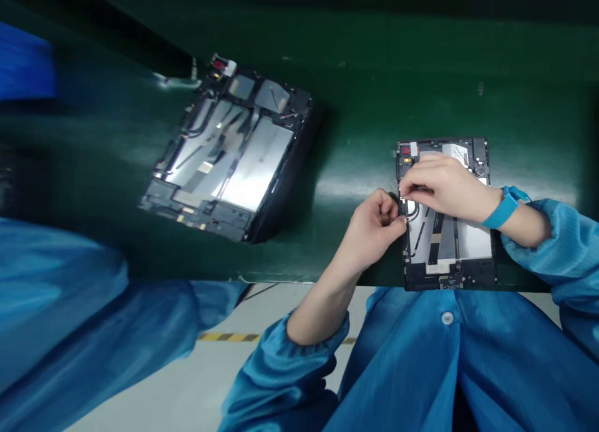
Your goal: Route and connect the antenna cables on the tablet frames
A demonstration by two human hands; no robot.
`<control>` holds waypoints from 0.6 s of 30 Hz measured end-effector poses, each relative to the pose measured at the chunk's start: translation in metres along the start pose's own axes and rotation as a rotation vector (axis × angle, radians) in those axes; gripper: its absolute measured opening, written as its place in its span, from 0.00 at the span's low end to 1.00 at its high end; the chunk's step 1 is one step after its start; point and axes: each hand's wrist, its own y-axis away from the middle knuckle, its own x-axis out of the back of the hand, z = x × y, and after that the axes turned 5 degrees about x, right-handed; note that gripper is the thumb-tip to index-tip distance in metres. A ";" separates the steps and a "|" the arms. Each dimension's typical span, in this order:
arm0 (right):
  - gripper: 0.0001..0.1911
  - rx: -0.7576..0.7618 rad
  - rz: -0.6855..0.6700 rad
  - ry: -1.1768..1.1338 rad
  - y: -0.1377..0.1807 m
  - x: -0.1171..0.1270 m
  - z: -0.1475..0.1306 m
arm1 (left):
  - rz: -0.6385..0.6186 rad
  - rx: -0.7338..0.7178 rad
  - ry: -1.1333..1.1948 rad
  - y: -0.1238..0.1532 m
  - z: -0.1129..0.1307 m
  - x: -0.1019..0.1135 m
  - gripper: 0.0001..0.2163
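Observation:
An opened tablet (475, 235) lies flat at the table's front edge, its silver inside and black cables facing up. At its left edge is my left hand (374, 229), fingers curled, thumb and fingertip pressed close to the frame. My right hand (442, 185) reaches over the tablet's upper part from the right, its fingers pinched near the same left edge. What either pinch holds, if anything, is too small or hidden to make out. A blue band (503, 210) circles my right wrist.
A stack of similar opened tablets (253, 176) sits at an angle on the green table (355, 126) to the left. Another person's blue sleeve (93, 313) is at the lower left. A blue object (23, 63) stands at the far left.

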 end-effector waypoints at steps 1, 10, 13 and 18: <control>0.08 -0.020 0.017 0.031 -0.002 0.002 0.000 | -0.004 0.004 -0.023 -0.002 0.001 0.000 0.15; 0.06 -0.117 0.028 0.049 -0.014 0.004 0.009 | -0.098 -0.002 -0.178 -0.019 0.014 0.011 0.12; 0.07 -0.102 0.039 0.040 -0.013 0.001 0.011 | -0.122 0.003 -0.196 -0.020 0.018 0.012 0.12; 0.07 -0.099 0.046 0.030 -0.014 0.000 0.012 | -0.112 0.066 -0.183 -0.021 0.022 0.010 0.12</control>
